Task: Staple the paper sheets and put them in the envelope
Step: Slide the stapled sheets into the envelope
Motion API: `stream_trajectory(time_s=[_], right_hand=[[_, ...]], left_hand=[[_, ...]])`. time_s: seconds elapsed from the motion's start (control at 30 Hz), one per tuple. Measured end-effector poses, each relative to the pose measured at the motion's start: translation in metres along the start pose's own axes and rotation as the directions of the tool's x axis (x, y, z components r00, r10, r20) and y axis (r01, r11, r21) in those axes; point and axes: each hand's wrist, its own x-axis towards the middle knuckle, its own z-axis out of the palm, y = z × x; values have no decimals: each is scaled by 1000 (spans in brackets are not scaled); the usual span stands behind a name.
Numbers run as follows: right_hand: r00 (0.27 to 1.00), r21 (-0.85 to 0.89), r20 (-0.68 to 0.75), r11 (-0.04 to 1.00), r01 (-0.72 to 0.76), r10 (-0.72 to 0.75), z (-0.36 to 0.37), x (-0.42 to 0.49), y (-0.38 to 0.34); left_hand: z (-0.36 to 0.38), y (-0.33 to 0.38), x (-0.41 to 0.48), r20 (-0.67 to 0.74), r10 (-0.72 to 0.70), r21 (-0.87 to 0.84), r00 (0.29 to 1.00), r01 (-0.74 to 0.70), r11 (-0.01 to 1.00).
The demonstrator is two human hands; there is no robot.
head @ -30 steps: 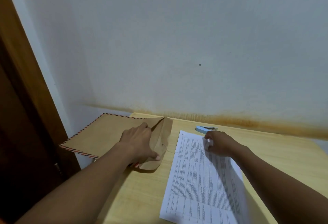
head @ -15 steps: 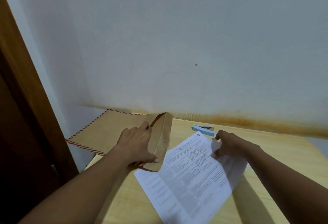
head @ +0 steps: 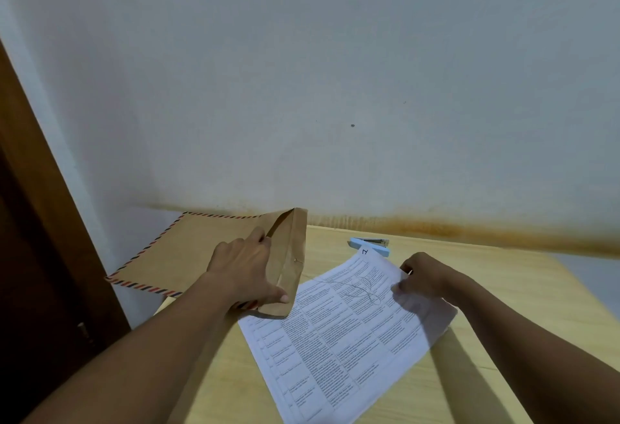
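A brown envelope with a red-and-blue striped border hangs over the table's left edge, its flap standing up at the right end. My left hand grips the envelope at its mouth, thumb along the flap's fold. The printed paper sheets lie slanted on the table, one corner close to the envelope's mouth. My right hand pinches the sheets at their far right edge. A light blue stapler lies behind the sheets near the wall.
The pale wooden table stands against a grey-white wall with a rusty stain along its base. A dark wooden door frame rises at the left, beside the overhanging envelope.
The sheets have turned from lying lengthwise to slanting towards the envelope's mouth. My left hand has raised the flap higher. My right hand has moved right along the sheets' edge.
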Motion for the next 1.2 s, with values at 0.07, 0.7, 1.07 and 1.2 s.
stream_trajectory(time_s=[0.07,0.7,1.07,1.2], right_hand=[[998,50,-58,998,31,-28,-2,1,-1],[969,288,210,955,66,-130,-47,-45,-4],[990,232,-116,967,106,-81,-120,-71,8],[926,138,-346,969,206,-148,-160,-75,-11]], left_hand=[[1,0,2,3,-1,6,1000,1,1000],[-2,8,7,19,-30,-35,999,31,999],[-4,13,10,24,-21,-47,999,22,999],[-6,12,11,20,-20,-37,1000,21,999]])
